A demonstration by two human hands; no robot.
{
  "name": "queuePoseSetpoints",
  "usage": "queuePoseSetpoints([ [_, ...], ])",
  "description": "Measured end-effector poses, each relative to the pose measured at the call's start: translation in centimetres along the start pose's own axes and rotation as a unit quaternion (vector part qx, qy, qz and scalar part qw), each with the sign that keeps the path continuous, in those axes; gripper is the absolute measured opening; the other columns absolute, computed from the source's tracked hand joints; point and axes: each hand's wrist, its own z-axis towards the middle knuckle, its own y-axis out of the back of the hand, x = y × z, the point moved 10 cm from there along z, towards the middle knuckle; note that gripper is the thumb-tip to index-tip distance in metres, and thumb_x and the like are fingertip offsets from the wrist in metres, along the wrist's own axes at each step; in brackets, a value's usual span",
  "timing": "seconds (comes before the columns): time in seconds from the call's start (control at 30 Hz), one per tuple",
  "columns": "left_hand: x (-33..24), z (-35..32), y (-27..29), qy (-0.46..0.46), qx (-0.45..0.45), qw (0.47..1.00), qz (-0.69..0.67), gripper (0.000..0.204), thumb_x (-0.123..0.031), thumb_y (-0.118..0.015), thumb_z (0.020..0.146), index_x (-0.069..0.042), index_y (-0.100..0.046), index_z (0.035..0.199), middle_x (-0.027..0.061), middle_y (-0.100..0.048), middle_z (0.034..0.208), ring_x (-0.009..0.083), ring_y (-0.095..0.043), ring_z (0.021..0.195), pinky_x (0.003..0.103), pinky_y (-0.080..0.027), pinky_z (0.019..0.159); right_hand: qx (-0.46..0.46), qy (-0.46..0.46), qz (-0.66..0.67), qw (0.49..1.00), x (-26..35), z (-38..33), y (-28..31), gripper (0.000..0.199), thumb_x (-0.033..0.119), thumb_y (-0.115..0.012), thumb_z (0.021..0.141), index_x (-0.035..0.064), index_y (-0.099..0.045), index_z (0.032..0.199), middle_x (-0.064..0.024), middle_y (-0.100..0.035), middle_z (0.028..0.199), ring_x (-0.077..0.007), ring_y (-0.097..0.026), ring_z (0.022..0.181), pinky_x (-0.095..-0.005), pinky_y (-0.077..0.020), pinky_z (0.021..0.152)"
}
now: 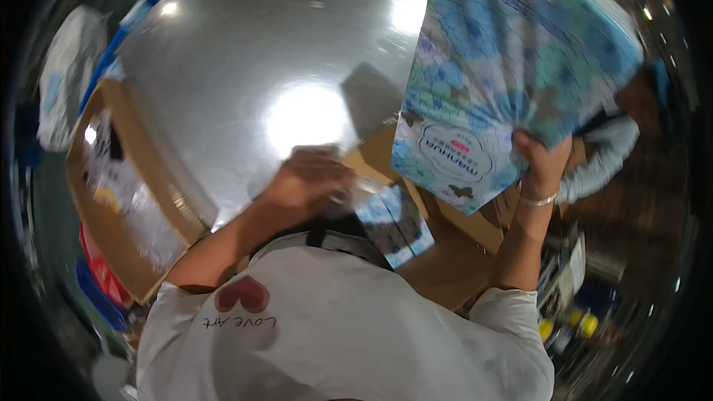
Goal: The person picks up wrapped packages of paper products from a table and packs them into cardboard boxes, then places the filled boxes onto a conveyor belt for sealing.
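My right hand is closed on the near edge of a large sheaf of blue floral plastic film, which looks like stacked printed bags. It tilts up and away from me, with creases fanning out from my grip and layered edges at the far right. My left hand is over the table's near edge, its fingers curled and smeared by motion. Something pale and see-through is beside those fingers, too blurred to name. Just right of that hand, a smaller blue floral pack lies at an open cardboard box, partly hidden by my body.
A shiny metal table spreads out ahead, with bright light reflections. On the left stands a cardboard box holding clear plastic packets. A white plastic bag is beyond it. A grey, sleeve-like shape shows right of my right hand.
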Motion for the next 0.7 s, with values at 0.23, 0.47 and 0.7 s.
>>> queuePoseSetpoints([
  [0.23,1.4,-5.6,-27.5,-0.044,0.587,0.769,0.251,0.03,-0.031,-0.049,0.084,-0.009,-0.066,0.092,0.0096,-0.062,0.094,0.0299,-0.054,0.096,0.059,-0.032,0.086,0.057,0.081,-0.433,0.896,-8.7,-18.1,6.8,0.069,0.029,-0.07,0.058,0.0016,-0.045,0.116,-0.0167,-0.053,0.102,-0.0349,-0.049,0.098,-0.0435,-0.0355,0.09],
  [0.47,3.0,-9.3,-26.1,0.126,0.728,0.653,0.166,0.046,-0.048,-0.043,0.086,-0.011,-0.069,0.087,0.0131,-0.065,0.089,0.0328,-0.059,0.092,0.059,-0.036,0.078,0.105,-0.148,-0.584,0.791,-45.3,-17.9,-3.0,0.072,0.029,-0.073,0.063,0.0022,-0.04,0.121,-0.0181,-0.048,0.109,-0.035,-0.042,0.108,-0.048,-0.0314,0.094],
  [0.7,5.4,-1.6,-17.8,0.177,0.486,0.847,-0.121,0.035,-0.033,-0.055,0.085,-0.005,-0.061,0.106,0.0155,-0.064,0.093,0.0312,-0.061,0.084,0.038,-0.047,0.075,0.31,-0.1,-0.504,0.8,-40.3,-15.5,-7.7,0.065,0.029,-0.068,0.069,-0.0001,-0.044,0.121,-0.0265,-0.045,0.122,-0.0419,-0.041,0.114,-0.0452,-0.0325,0.097],
])
